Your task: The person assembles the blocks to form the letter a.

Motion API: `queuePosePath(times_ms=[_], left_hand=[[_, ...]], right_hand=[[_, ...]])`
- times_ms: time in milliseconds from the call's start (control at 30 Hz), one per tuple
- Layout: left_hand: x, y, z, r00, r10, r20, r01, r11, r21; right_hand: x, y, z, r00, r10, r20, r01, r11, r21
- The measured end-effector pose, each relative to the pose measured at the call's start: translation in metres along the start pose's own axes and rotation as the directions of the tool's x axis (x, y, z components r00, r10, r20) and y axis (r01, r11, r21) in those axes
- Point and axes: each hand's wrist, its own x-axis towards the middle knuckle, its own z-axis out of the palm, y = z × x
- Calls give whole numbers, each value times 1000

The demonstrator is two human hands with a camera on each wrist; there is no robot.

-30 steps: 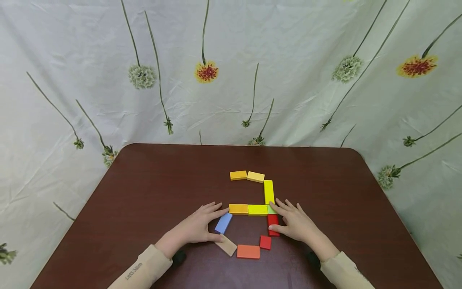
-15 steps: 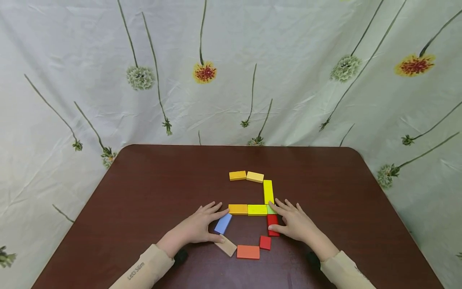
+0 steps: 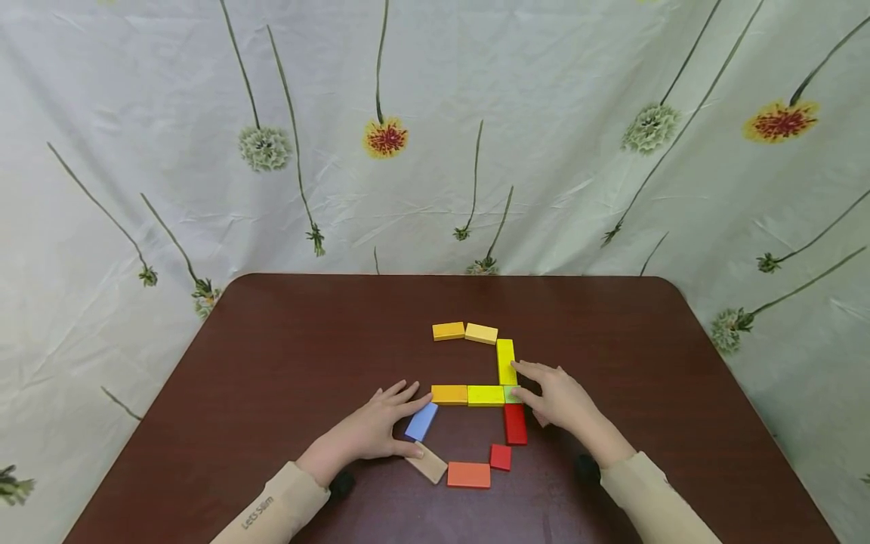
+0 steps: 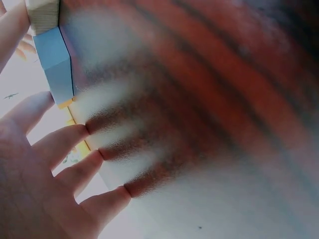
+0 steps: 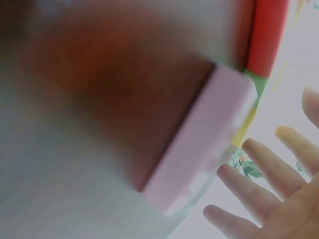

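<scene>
My left hand [image 3: 376, 428] rests on the table with its fingers spread. Its index fingertip is by the blue block [image 3: 421, 421] and the left end of an orange-yellow block [image 3: 449, 394], and its thumb touches the beige block [image 3: 429, 464]. My right hand [image 3: 566, 400] is over the right side of the layout, fingers extended, near the tall yellow block [image 3: 506, 361] and the small green block [image 3: 511, 394]. Partly hidden beneath it lies a pink block [image 5: 199, 139], beside the red block [image 3: 515, 424]. In the right wrist view nothing is between the fingers.
A bright yellow block [image 3: 485, 395] joins the middle row. A small red block [image 3: 501, 457] and an orange-red block [image 3: 469, 475] lie nearer the body. Farther back are an amber block [image 3: 448, 331] and a pale yellow block [image 3: 481, 333]. The dark table [image 3: 326, 325] meets a flowered cloth [image 3: 435, 189].
My right hand has shifted away from the body, its thumb moving off the red block to the green one. The pink block now shows beneath it. The left hand has stayed in place.
</scene>
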Motion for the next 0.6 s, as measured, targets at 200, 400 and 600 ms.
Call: queuePosePath(times_ms=[200, 400, 600], left_hand=[[0, 0, -1, 1000, 1, 2, -1, 1000, -1], [0, 0, 1, 1000, 0, 4, 0, 1000, -10], [0, 0, 0, 1000, 0, 4, 0, 1000, -13]], right_hand=[[24, 0, -9, 1000, -1, 9, 1, 1000, -5], [42, -1, -11, 996, 3, 92, 2, 999, -46], [51, -1, -7, 987, 35, 157, -23, 997, -80]])
